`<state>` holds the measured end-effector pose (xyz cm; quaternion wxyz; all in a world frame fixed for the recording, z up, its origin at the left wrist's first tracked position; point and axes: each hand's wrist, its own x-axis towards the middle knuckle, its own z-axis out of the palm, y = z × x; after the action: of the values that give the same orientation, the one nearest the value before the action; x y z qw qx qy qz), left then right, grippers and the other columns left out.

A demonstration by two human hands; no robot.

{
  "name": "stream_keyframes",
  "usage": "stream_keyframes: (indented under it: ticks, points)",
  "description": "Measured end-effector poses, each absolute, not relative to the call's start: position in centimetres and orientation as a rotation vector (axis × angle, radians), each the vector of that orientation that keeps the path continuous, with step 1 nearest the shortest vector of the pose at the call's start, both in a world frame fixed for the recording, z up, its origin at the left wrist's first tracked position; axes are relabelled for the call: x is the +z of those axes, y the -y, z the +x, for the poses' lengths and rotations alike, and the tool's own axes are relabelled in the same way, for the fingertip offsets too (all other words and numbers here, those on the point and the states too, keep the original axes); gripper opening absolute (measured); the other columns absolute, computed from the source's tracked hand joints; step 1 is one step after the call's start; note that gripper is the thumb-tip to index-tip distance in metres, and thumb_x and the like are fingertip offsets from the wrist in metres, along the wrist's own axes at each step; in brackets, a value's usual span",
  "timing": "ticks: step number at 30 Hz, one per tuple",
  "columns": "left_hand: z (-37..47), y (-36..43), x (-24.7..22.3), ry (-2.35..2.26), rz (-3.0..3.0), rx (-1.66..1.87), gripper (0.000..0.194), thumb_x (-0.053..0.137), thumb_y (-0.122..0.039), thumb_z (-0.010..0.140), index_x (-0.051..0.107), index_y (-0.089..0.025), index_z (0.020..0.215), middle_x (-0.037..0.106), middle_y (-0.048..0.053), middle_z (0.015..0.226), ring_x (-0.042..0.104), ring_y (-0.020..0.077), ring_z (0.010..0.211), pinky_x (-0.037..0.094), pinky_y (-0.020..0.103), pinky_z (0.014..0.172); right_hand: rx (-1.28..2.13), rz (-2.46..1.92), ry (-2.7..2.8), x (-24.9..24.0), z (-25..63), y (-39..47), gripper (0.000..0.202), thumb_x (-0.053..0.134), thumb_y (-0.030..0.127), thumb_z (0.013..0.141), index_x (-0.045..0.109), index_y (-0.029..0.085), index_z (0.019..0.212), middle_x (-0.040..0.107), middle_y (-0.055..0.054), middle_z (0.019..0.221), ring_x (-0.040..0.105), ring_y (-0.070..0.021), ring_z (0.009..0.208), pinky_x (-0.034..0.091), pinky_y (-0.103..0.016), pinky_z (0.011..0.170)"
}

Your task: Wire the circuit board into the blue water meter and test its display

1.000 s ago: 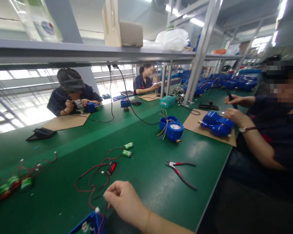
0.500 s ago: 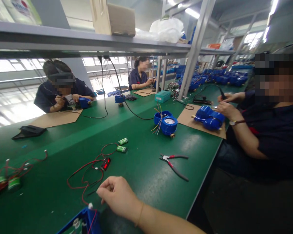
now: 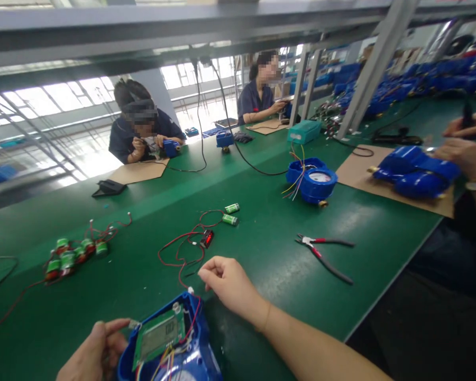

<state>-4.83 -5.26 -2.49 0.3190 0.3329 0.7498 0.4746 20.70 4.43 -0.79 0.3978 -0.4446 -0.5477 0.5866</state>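
A blue meter housing (image 3: 210, 338) lies open at the bottom centre, with a green circuit board (image 3: 158, 338) and coloured wires inside. My left hand (image 3: 99, 349) is at its left edge, fingers curled around a small connector (image 3: 134, 324). Just beyond the housing's right side, my right hand (image 3: 230, 286) is closed in a pinch beside a thin dark lead; what it holds is hidden. A small red-lit display (image 3: 207, 238) with red and black wires lies ahead of that hand, near two green batteries (image 3: 230, 219).
Pliers (image 3: 325, 251) lie at right centre, below another blue meter (image 3: 318, 182). Several wired batteries (image 3: 67, 262) are at the left. A co-worker's hands (image 3: 468, 148) are near a blue meter (image 3: 416, 172) at right. A metal post (image 3: 375, 74) rises behind.
The view has shifted left and down, so table items appear further right. My left hand and more of the open housing have come into view. My right hand keeps its pinch.
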Motion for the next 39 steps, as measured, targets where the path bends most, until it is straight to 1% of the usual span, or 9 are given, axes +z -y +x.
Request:
stream_keyframes:
  ticks: [6,11,16,20,24,28,32,35,39]
  points:
    - [-4.4,5.5,-1.9,-1.955,0.849,1.270,0.071,0.056,-0.086,0.072,0.066,-0.017,0.086,0.060,0.002,0.058,0.050,0.0183,0.044,0.035,0.025,0.038,1.496,-1.124,1.389,-0.7,20.8,-4.5,0.009,0.060,0.014,0.085,0.066,0.013,0.078,0.064,0.001,0.062,0.059,-0.0119,0.058,0.041,-0.021,0.057]
    - [-4.4,5.9,-1.9,-1.948,0.886,1.276,0.068,0.056,-0.084,0.074,0.067,-0.017,0.083,0.059,0.002,0.060,0.051,0.0191,0.048,0.038,0.026,0.040,1.489,-1.123,1.396,-0.6,20.8,-4.5,0.010,0.060,0.014,0.085,0.066,0.014,0.077,0.063,0.001,0.062,0.057,-0.0114,0.057,0.041,-0.021,0.056]
    - [-4.2,5.7,-1.9,-1.958,0.845,1.294,0.066,0.057,-0.081,0.076,0.067,-0.017,0.088,0.062,0.002,0.062,0.053,0.0193,0.048,0.037,0.025,0.039,1.490,-1.117,1.395,-0.8,20.8,-4.4,0.009,0.060,0.015,0.085,0.066,0.014,0.078,0.064,0.001,0.062,0.058,-0.0120,0.058,0.042,-0.022,0.057]
    - [-4.2,5.4,-2.0,-1.944,0.774,1.301,0.066,0.056,-0.081,0.077,0.065,-0.016,0.088,0.060,0.001,0.058,0.048,0.0171,0.043,0.032,0.023,0.037,1.492,-1.123,1.399,-0.8,20.8,-4.5,0.009,0.061,0.015,0.085,0.066,0.014,0.078,0.064,0.001,0.063,0.059,-0.0119,0.059,0.042,-0.021,0.057]
    - [-4.2,5.5,-1.9,-1.938,0.776,1.289,0.069,0.057,-0.083,0.075,0.065,-0.015,0.088,0.059,0.001,0.058,0.045,0.0158,0.042,0.030,0.023,0.038,1.495,-1.119,1.401,-0.7,20.8,-4.5,0.009,0.061,0.015,0.085,0.066,0.013,0.079,0.064,0.000,0.063,0.059,-0.0123,0.059,0.042,-0.022,0.058]
    - [-4.3,6.0,-1.4,-1.943,0.741,1.232,0.075,0.062,-0.085,0.069,0.068,-0.016,0.098,0.065,0.003,0.071,0.058,0.0204,0.060,0.039,0.023,0.044,1.500,-1.129,1.391,-0.6,20.8,-4.4,0.009,0.061,0.013,0.085,0.065,0.013,0.078,0.064,0.001,0.062,0.059,-0.0120,0.059,0.042,-0.021,0.058]
    - [-5.0,6.1,-1.2,-1.907,0.750,1.141,0.086,0.064,-0.089,0.061,0.068,-0.014,0.102,0.067,0.006,0.075,0.063,0.0252,0.073,0.044,0.025,0.046,1.510,-1.120,1.387,-0.6,20.8,-4.4,0.009,0.060,0.013,0.085,0.065,0.014,0.078,0.064,0.001,0.062,0.059,-0.0120,0.059,0.043,-0.021,0.058]
    - [-5.7,6.1,-1.5,-1.903,0.765,1.125,0.085,0.063,-0.089,0.063,0.068,-0.014,0.103,0.067,0.006,0.076,0.065,0.0285,0.083,0.046,0.025,0.049,1.508,-1.118,1.388,-0.6,20.8,-4.5,0.009,0.060,0.014,0.085,0.066,0.014,0.077,0.064,0.001,0.063,0.060,-0.0124,0.059,0.043,-0.022,0.059]
    - [-6.1,6.2,-2.0,-1.929,0.798,1.126,0.083,0.061,-0.088,0.066,0.068,-0.014,0.103,0.069,0.007,0.079,0.065,0.0279,0.081,0.045,0.026,0.049,1.502,-1.115,1.394,-0.7,20.8,-4.5,0.009,0.060,0.015,0.085,0.066,0.013,0.078,0.064,0.000,0.063,0.059,-0.0125,0.059,0.043,-0.022,0.059]
